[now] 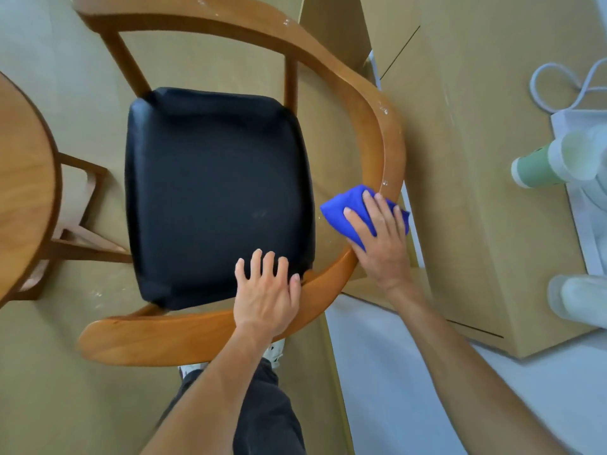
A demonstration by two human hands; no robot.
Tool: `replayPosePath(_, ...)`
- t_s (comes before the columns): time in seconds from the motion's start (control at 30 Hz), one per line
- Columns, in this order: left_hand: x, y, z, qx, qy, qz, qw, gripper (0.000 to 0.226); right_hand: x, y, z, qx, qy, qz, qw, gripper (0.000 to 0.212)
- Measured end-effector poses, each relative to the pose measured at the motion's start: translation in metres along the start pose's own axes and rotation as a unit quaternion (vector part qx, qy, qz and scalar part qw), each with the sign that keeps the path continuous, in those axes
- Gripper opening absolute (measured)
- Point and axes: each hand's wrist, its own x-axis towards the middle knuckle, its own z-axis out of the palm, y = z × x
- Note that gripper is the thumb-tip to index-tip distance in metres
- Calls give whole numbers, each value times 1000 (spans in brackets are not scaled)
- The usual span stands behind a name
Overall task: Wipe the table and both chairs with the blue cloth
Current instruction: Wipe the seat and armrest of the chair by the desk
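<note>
The right hand [377, 238] presses the cloth [341, 208] flat onto the curved wooden rail [389, 152] of the chair [216, 198], fingers spread over the bunched blue fabric rather than pinching it. The cloth sits on the rail's right bend, just beside the black seat's edge. The left hand [266, 297] rests on the near part of the rail with fingers straight and spread, tips over the seat, holding nothing; it seems to steady the chair.

The step in hand looks like wiping the rail. White specks [384, 110] show further along the rail, ahead of the cloth, and more near the top of the curve, so that stretch likely remains to be done. To do it well, keep the palm flat and the pressure even, follow the curve in one sweep toward the specks, and let the cloth wrap over the rail's inner and outer edges. The bracing hand should stay clear of the cloth's path.

The desk [23, 192] is at the left edge, well apart from the cloth. A second chair is not clearly visible.
</note>
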Motion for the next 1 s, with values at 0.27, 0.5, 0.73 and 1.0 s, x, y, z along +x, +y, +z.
replayPosePath(0.27, 0, 1, -4, 2, -8, -15, 1000, 53, 99, 60, -14, 110, -41, 32, 993, 49)
replayPosePath(0.5, 0, -2, -2, -22, -11, -24, 999, 58, 114, 54, -28, 79, -57, 123, 988, 44)
replayPosePath(0.73, 33, 14, -28, -137, -1, -23, 990, 60, 115, 34, -45, 68, -94, 200, 973, 66)
replayPosePath(1.0, 170, 112, -118, 16, 134, 391, 910, 52, 55, -44, -68, 210, 114, 481, 843, 37)
